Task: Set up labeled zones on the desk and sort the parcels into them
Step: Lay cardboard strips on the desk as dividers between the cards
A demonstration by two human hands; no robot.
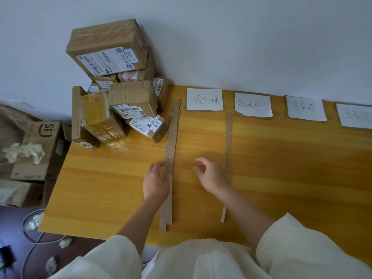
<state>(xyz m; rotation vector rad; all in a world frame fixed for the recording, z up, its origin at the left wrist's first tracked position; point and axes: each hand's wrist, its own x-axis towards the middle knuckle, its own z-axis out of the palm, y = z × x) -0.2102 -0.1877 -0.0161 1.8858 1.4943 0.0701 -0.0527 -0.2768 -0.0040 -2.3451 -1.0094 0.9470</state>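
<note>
Lengthwise, cardboard strip (pixel 170 158) toward wall (pixel 241 37)

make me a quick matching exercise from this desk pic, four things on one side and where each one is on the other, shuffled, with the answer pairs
Things:
1. parcels
2. paper labels
3. left hand
4. SF box

Places:
A. in a row along the wall edge of the desk
B. off the desk, down to the left
C. piled in the desk's far left corner
D. touching a cardboard strip

Pairs: 1-C, 2-A, 3-D, 4-B
</note>
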